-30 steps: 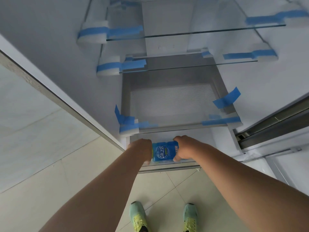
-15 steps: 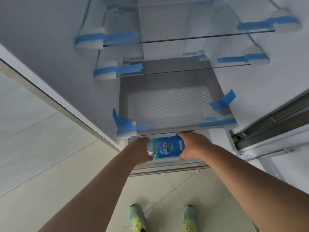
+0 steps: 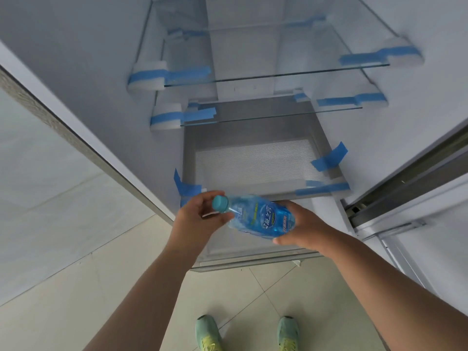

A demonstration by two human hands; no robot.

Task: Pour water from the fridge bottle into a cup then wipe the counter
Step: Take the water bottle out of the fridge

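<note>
One bottle point(image 3: 255, 216), held in both hands before the open fridge point(image 3: 253, 122).

Item: small clear-blue plastic bottle, glossy printed label, teal ribbed cap point(image 3: 219, 203); lies tilted, cap to the left, above the drawer front. Right hand point(image 3: 301, 229) cups and grips the base end; left hand point(image 3: 202, 216) curls round the neck below the cap. Judged light, thin-walled and squeezable, possibly slick if chilled; best gripped at the labelled middle. Surroundings: glass shelves point(image 3: 266, 74), blue tape, tiled floor.
</note>
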